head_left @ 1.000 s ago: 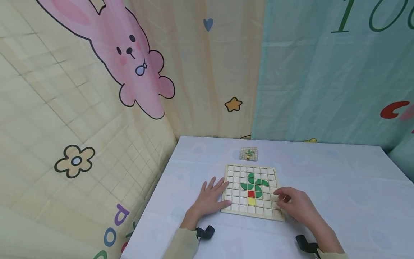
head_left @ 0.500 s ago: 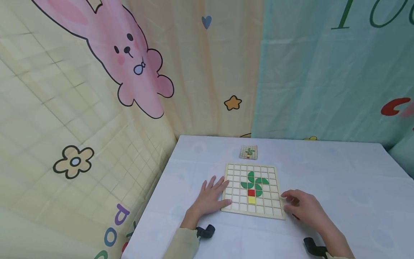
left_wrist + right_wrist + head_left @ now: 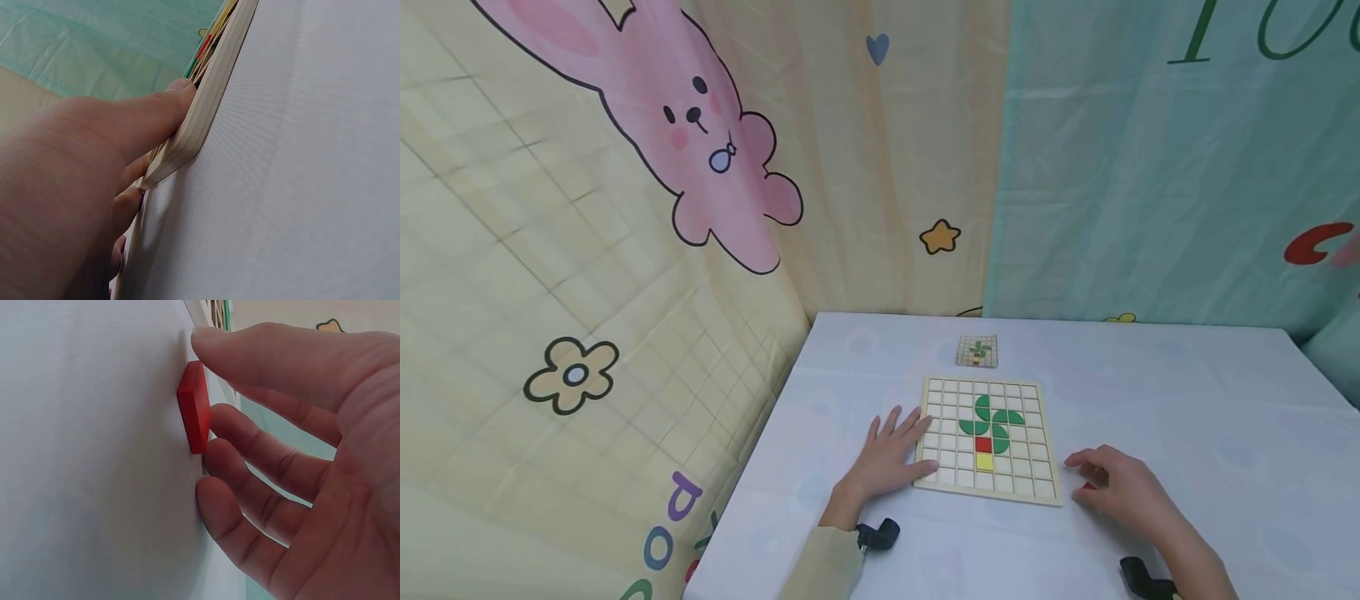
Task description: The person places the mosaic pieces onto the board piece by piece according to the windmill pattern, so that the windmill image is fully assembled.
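Note:
A square wooden grid board (image 3: 1027, 475) lies on the table. On it, rounded green pieces (image 3: 1001, 439) form a pinwheel, with a red square tile (image 3: 983, 445) and a yellow square tile (image 3: 984, 462) in line below. My left hand (image 3: 880, 458) rests spread on the board's left edge, thumb on the rim in the left wrist view. Right of the board, my right hand (image 3: 1123, 492) hovers low with bent fingers around a loose red tile (image 3: 195, 409). That tile lies on the cloth; the thumb is apart from it, and the fingertips are close beside or touching it.
A small pattern card (image 3: 962, 358) with a similar pinwheel lies behind the board. White cloth (image 3: 1210, 400) covers the table. Printed curtains (image 3: 880, 167) hang behind and to the left. A black wrist mount (image 3: 880, 535) sits on each arm.
My right hand has moved right, from the board's right edge to the table beside it, by the loose red tile. My left hand has stayed on the board.

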